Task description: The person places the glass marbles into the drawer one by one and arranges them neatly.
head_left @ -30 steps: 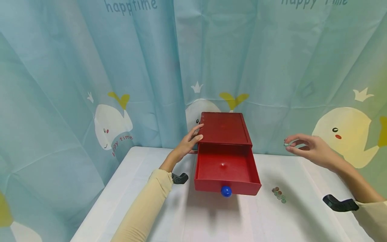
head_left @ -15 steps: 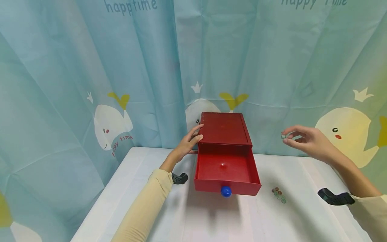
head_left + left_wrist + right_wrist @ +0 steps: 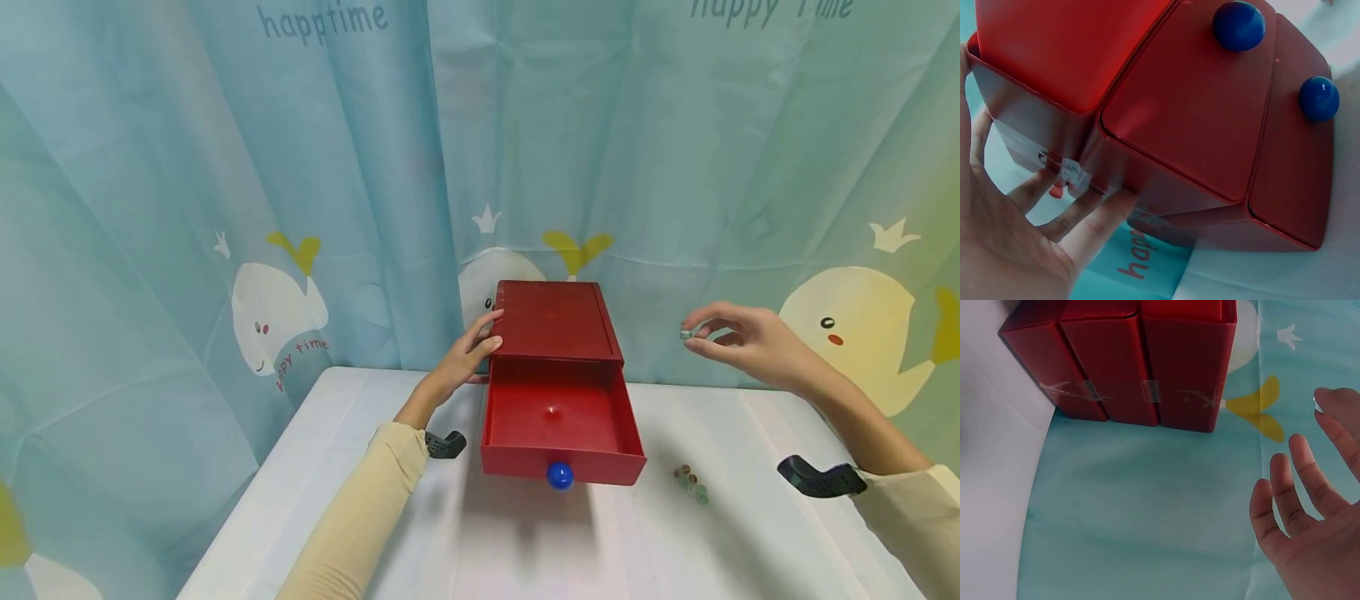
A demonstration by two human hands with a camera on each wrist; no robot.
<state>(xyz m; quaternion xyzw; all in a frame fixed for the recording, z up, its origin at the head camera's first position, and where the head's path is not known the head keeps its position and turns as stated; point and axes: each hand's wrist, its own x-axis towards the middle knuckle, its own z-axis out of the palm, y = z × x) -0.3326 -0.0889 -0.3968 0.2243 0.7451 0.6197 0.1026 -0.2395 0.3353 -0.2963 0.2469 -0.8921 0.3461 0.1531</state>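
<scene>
Showing a person seated at a white table (image 3: 525, 550) before a blue printed curtain (image 3: 225, 167), with a red drawer box (image 3: 557, 320) at the centre of the head view. Its top drawer (image 3: 558, 421) stands pulled out toward the lower edge of the frame, a blue knob (image 3: 559, 475) on its front; the left wrist view shows further drawer fronts below it, shut. The left hand (image 3: 471, 350) rests against the left side of the box, fingers (image 3: 1094, 219) straight and flat on the wall, holding nothing. The right hand (image 3: 738, 337), raised at the right of the frame and well apart from the box, pinches a small glass marble (image 3: 686, 333) between thumb and forefinger, the remaining fingers loosely spread. A cluster of more marbles (image 3: 692, 483) lies on the table to the lower right of the drawer. The marble is probably light, hard, smooth and slippery, and would roll or bounce if released high; a fingertip pinch across its middle suits it. The box looks rigid and light enough to slide, hence the bracing hand at its side.
</scene>
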